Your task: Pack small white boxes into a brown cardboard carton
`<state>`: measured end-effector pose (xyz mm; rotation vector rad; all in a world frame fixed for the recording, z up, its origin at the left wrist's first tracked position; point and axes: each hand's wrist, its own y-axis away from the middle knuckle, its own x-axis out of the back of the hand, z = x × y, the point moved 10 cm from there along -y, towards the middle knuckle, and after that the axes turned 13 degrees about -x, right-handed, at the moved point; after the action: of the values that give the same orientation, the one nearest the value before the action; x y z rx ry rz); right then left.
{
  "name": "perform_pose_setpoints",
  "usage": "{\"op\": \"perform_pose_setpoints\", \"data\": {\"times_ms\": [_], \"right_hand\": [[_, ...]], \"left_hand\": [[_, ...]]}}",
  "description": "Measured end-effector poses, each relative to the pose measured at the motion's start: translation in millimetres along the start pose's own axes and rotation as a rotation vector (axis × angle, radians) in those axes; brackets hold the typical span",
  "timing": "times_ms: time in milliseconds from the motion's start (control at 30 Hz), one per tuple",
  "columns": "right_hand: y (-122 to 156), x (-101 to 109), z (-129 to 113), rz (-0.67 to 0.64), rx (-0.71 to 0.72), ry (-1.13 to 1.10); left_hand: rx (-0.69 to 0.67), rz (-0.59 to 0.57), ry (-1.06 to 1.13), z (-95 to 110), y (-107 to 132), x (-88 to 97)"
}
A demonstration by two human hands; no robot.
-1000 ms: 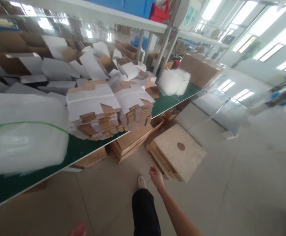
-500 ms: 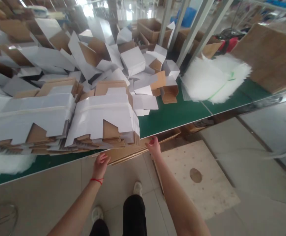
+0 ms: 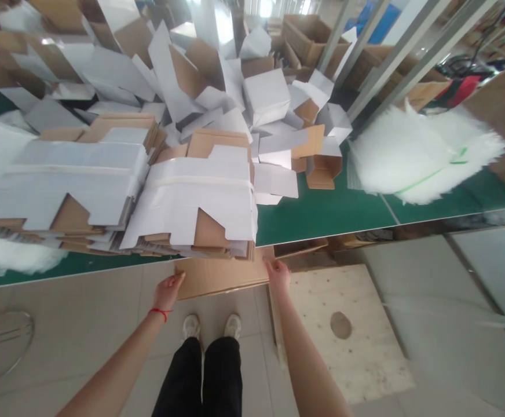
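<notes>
A flat piece of brown cardboard (image 3: pixel 224 279), perhaps a folded carton, sticks out from under the front edge of the green table; its far part is hidden beneath the tabletop. My left hand (image 3: pixel 168 291), with a red string at the wrist, pinches its left edge. At its right edge my right hand (image 3: pixel 279 275) is closed on the corner, thumb on top. Just above on the table lie two strapped stacks of flat white-and-brown cartons, one on the right (image 3: pixel 191 200) and one on the left (image 3: pixel 79 182).
Loose white boxes (image 3: pixel 267 95) are heaped behind the stacks. A bundle of white plastic sheets (image 3: pixel 421 153) with a green tie lies on the green tabletop (image 3: pixel 317 211). A plywood board (image 3: pixel 322 313) with a hole is on the floor at right; a round metal frame (image 3: pixel 29 347) stands at left.
The cardboard shows further out from under the table. Both hands have shifted slightly lower with it, and my feet now stand side by side. The view has tilted and moved left.
</notes>
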<state>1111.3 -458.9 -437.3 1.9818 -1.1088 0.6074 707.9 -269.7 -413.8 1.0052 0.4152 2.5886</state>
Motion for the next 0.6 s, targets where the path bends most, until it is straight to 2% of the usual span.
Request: {"op": "perform_pose_setpoints", "data": {"times_ms": [133, 233, 267, 333, 400, 467, 533, 600], "right_hand": [[51.2, 11.7, 31.9, -0.115, -0.043, -0.086], [81.0, 24.2, 40.8, -0.252, -0.016, -0.188], [87.1, 31.3, 41.8, -0.294, -0.004, -0.218], [92.6, 49.8, 43.8, -0.373, 0.007, -0.262], [91.1, 70.5, 46.9, -0.462, -0.021, -0.279], [88.6, 86.0, 47.0, -0.587, -0.078, -0.248], [96.3, 86.0, 38.1, -0.788, -0.126, -0.114], [115.3, 72.6, 17.0, -0.949, -0.062, 0.175]], "left_hand": [[0.017, -0.098, 0.17, -6.8, 43.2, -4.4], [0.0, -0.148, 0.258, -3.1, 72.9, -6.0], [-0.045, -0.181, 0.282, 2.3, 81.7, -6.0], [-0.22, -0.282, 0.3, 21.1, 99.9, -3.7], [-0.431, -0.41, 0.214, 39.5, 121.3, 1.9], [-0.534, -0.535, 0.014, 42.6, 139.1, 7.5], [-0.575, -0.702, -0.179, 37.9, 153.6, 6.0], [-0.626, -0.913, -0.298, 34.9, 169.7, -6.6]]}}
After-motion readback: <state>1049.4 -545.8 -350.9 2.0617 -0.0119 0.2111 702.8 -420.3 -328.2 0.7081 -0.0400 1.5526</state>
